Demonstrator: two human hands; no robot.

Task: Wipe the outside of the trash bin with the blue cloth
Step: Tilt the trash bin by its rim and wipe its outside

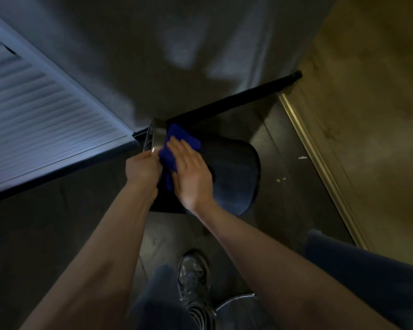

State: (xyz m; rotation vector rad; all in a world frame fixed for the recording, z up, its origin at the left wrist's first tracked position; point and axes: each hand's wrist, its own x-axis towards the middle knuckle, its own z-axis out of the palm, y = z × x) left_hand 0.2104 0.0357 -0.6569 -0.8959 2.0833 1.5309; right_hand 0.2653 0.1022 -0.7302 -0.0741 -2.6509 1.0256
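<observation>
A dark trash bin (234,177) lies tipped on its side on the floor, its metal rim (156,139) pointing left toward the wall corner. My left hand (142,169) grips the bin at the rim. The blue cloth (177,144) is spread over the bin's outer wall just right of the rim. My right hand (191,172) lies flat on the cloth, fingers together, pressing it against the bin. Part of the cloth is hidden under that hand.
A white louvred door (41,120) stands at the left and a grey wall with a dark baseboard (236,98) behind the bin. A metal threshold strip (320,163) borders brown flooring at the right. My shoe (192,275) and a round metal object (236,310) are below.
</observation>
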